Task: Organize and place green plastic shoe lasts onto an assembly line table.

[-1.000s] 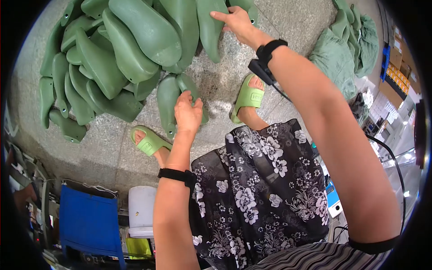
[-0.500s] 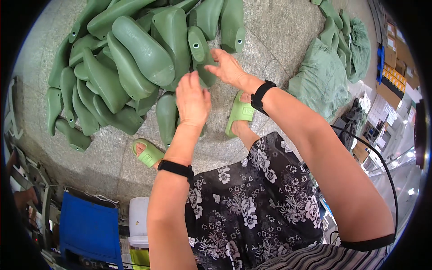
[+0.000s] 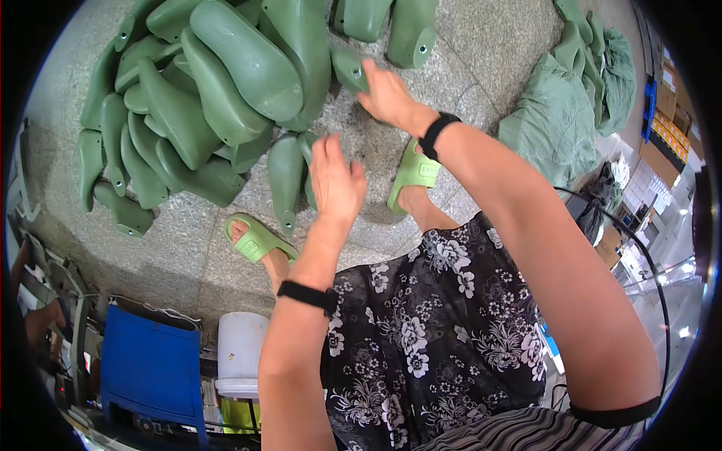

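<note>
My right hand [image 3: 389, 94] is closed around the heel end of a green shoe last [image 3: 347, 70], which tilts beside the pile; its lower side is partly hidden by my fingers. Lower down, my left hand [image 3: 338, 184] hovers with fingers stretched and apart, nothing in them. Just left of it a pair of green shoe lasts [image 3: 286, 183] lies on the floor, the farther one partly covered by that hand. A large heap of similar shoe lasts [image 3: 244, 60] spreads over the floor at the upper left.
On the right sits a pale green sack [image 3: 553, 113] with more lasts against it. My feet in green slippers [image 3: 259, 242] stand near the heap. At the lower left are a blue chair [image 3: 150, 364] and a white bucket [image 3: 242, 349]. A black cable [image 3: 639, 263] runs past my right arm.
My right hand has taken hold of the shoe last, which has shifted and tilted away from the heap. The left hand has drawn back slightly toward me. The whole view has shifted a little.
</note>
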{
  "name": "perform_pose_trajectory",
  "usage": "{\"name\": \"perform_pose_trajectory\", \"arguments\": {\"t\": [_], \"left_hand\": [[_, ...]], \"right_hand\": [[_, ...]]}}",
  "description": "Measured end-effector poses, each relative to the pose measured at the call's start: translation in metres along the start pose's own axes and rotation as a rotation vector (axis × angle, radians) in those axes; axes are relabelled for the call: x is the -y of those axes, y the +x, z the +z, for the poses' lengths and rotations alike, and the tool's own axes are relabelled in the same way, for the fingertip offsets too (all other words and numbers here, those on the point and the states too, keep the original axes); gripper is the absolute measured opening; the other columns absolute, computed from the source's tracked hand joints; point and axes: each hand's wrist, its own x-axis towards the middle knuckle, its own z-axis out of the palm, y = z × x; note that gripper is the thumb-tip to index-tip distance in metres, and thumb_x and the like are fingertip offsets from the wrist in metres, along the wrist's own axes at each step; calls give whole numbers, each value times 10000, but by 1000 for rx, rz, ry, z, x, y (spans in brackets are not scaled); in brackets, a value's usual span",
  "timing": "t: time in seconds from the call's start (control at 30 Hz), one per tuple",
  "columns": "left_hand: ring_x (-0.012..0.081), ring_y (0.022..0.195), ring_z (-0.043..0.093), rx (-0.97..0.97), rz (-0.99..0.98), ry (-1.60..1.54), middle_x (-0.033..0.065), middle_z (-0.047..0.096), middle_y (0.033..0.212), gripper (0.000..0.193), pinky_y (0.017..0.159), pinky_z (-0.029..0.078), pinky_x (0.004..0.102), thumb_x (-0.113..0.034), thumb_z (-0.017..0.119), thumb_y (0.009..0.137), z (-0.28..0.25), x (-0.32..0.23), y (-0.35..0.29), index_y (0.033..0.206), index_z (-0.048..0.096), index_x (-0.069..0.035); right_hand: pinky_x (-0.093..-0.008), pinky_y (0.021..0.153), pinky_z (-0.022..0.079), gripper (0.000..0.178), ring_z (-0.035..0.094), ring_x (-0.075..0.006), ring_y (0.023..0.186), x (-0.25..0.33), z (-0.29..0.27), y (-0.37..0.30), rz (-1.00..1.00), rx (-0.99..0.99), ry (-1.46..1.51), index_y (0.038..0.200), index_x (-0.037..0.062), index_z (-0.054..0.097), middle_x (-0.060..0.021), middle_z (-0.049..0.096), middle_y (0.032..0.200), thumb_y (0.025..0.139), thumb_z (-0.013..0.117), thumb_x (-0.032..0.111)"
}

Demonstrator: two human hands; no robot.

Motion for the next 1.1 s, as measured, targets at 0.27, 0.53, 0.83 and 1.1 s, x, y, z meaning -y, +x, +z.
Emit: {"name": "perform_pose_trajectory", "arguments": {"t": [0.27, 0.53, 0.83, 1.1], "left_hand": [[394, 1039, 516, 16, -169, 94, 203, 503, 1132, 463, 902, 425, 449, -61, 627, 745, -34, 31, -19, 1181, 485, 8], [391, 1010, 532, 121, -171, 34, 217, 515, 1089, 468, 859, 448, 453, -65, 652, 722, -29, 21, -19, 1153, 489, 22], [363, 968, 550, 170, -97, 61, 189, 531, 1025, 399, 833, 456, 440, -66, 670, 704, 2, 6, -16, 1063, 514, 13], [341, 1011, 552, 233, -51, 326, 176, 532, 1044, 473, 852, 459, 437, -127, 696, 724, 88, 3, 5, 1128, 480, -10]], "right_hand": [[-406, 1028, 356, 404, 478, -314, 1198, -53, 2, -65, -560, 136, -485, 1112, 31, 518, -132, 577, 1178, 712, 576, 44], [-427, 873, 476, 728, 591, -362, 1026, 46, -49, 45, 93, -298, 500, 1196, -76, 480, -276, 581, 1112, 708, 737, 399], [-415, 759, 507, 482, 640, -363, 843, 93, -95, 107, 131, 98, 451, 978, -79, 619, -248, 660, 919, 716, 736, 309], [-294, 664, 531, 531, 632, -168, 818, -6, -158, -42, 348, 52, 729, 1140, -49, 556, -95, 645, 974, 735, 742, 240]]}}
